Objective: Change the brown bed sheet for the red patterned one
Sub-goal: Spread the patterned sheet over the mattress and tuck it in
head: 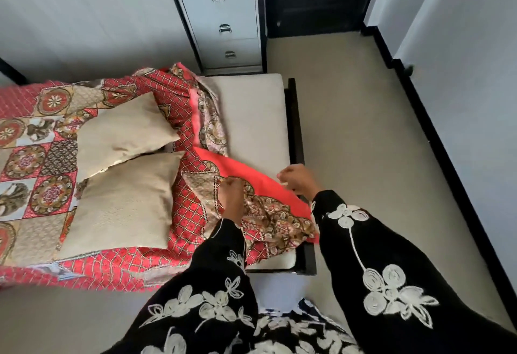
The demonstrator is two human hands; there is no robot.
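The red patterned sheet [193, 213] covers the left part of the bed and lies bunched along the middle, with its plain red underside turned up near me. The right end of the cream mattress [251, 118] is bare. My left hand [230, 194] grips a fold of the sheet's patterned border. My right hand [296, 179] holds the red edge of the sheet by the mattress's right side, fingers curled. Two beige pillows [123, 183] rest on the sheet. No brown sheet is in view.
A dark bed frame [295, 118] edges the mattress on the right. A white drawer unit [223, 18] with metal handles stands beyond the bed against the wall. Beige floor [363, 130] stretches right to a wall with black skirting.
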